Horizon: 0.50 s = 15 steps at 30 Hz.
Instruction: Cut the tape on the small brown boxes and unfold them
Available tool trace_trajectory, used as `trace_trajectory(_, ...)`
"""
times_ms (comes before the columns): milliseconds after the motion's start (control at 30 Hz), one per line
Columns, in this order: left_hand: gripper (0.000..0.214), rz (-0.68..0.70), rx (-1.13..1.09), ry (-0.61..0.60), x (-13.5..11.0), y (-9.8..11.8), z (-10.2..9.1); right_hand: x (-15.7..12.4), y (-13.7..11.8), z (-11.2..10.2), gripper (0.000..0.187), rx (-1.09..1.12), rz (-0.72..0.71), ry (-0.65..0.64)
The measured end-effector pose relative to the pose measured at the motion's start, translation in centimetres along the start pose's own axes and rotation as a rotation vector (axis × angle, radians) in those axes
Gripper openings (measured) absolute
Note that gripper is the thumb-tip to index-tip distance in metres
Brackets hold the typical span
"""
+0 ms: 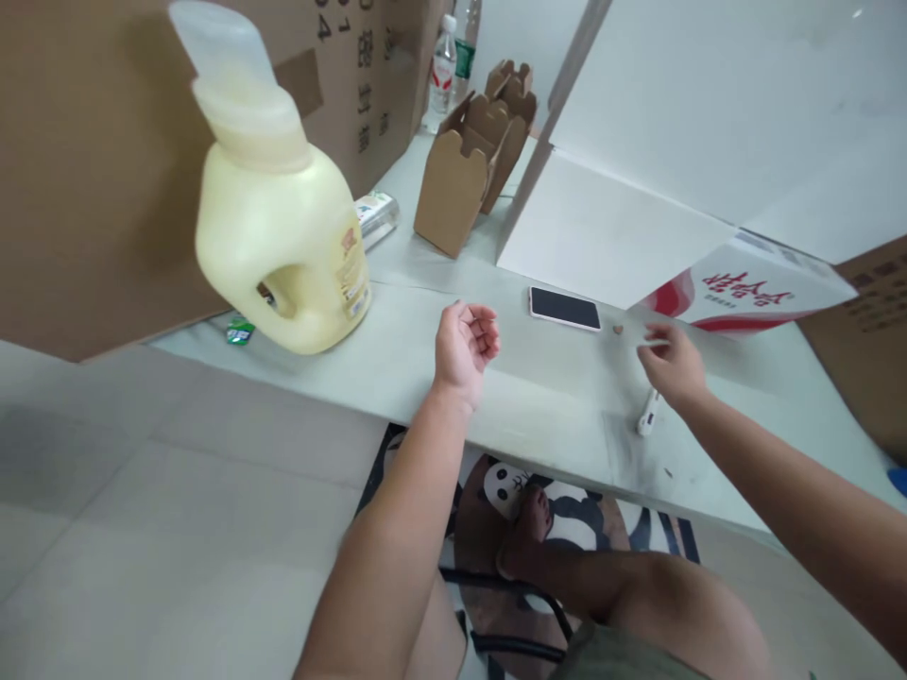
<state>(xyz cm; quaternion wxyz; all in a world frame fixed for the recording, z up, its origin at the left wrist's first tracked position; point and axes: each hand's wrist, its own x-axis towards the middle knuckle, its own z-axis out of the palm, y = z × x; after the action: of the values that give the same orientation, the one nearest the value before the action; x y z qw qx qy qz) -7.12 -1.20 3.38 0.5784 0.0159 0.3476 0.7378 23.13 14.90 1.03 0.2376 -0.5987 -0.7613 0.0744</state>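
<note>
My left hand (464,351) is raised over the table's front part, palm turned to the side and fingers loosely curled, with nothing visible in it. To its right a phone (565,309) with a dark screen and pale rim lies flat. My right hand (673,364), slightly blurred, hovers with thumb and fingers apart, nothing seen between them. Just below that hand is a small white device (647,414), partly hidden by it. A tiny brown piece (618,330) lies left of its fingertips.
A large yellow jug (283,236) stands left, before a big cardboard box (106,170). Brown paper cartons (448,194) and plastic bottles (443,66) are at the back. White boxes (602,217) and a red-and-white carton (744,288) border the right. A panda mat (567,505) lies below.
</note>
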Motion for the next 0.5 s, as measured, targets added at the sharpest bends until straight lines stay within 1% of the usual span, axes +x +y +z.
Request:
trace_trajectory(67,0.046,0.008,-0.023,-0.002,-0.2,0.5,-0.1,3.1,-6.5,2.6,0.046,0.053,-0.083,-0.082)
trace_trajectory(100,0.046,0.013,-0.029,-0.006,-0.2,0.6,-0.1,4.4,-10.2,3.7,0.052,0.08,-0.153,-0.133)
trace_trajectory(133,0.046,0.017,-0.031,-0.01,-0.3,0.7,0.0,5.6,-14.0,4.6,0.056,0.093,-0.279,-0.186)
trace_trajectory(167,0.046,0.019,-0.03,-0.011,-0.3,0.6,0.0,6.6,-17.7,5.4,0.057,0.092,-0.421,-0.194)
trace_trajectory(200,0.046,0.02,-0.026,-0.012,-0.3,0.5,0.1,7.5,-21.3,5.9,0.057,0.084,-0.544,-0.167)
trace_trajectory(233,0.046,0.022,-0.02,-0.013,-0.2,0.4,0.2,8.4,-24.5,6.3,0.058,0.067,-0.621,-0.147)
trace_trajectory(267,0.046,0.024,-0.012,-0.015,-0.2,0.3,0.2,9.1,-27.3,6.5,0.06,0.047,-0.648,-0.133)
trace_trajectory(300,0.046,0.025,-0.005,-0.016,-0.1,0.1,0.2,9.8,-29.5,6.7,0.063,0.026,-0.639,-0.133)
trace_trajectory(333,0.046,0.026,0.002,-0.02,0.0,0.0,0.2,10.5,-31.2,6.8,0.066,0.017,-0.606,-0.135)
trace_trajectory(400,0.045,0.021,0.018,-0.035,0.1,-0.2,0.2,11.7,-32.9,7.0,0.071,0.002,-0.495,-0.158)
trace_trajectory(433,0.044,0.018,0.031,-0.043,0.1,-0.4,0.2,12.1,-33.1,7.1,0.071,-0.001,-0.448,-0.168)
trace_trajectory(467,0.044,0.016,0.048,-0.054,0.2,-0.5,0.2,12.4,-33.0,7.2,0.066,-0.002,-0.417,-0.172)
trace_trajectory(500,0.043,0.018,0.067,-0.065,0.3,-0.6,0.2,12.5,-32.7,7.2,0.056,-0.001,-0.404,-0.171)
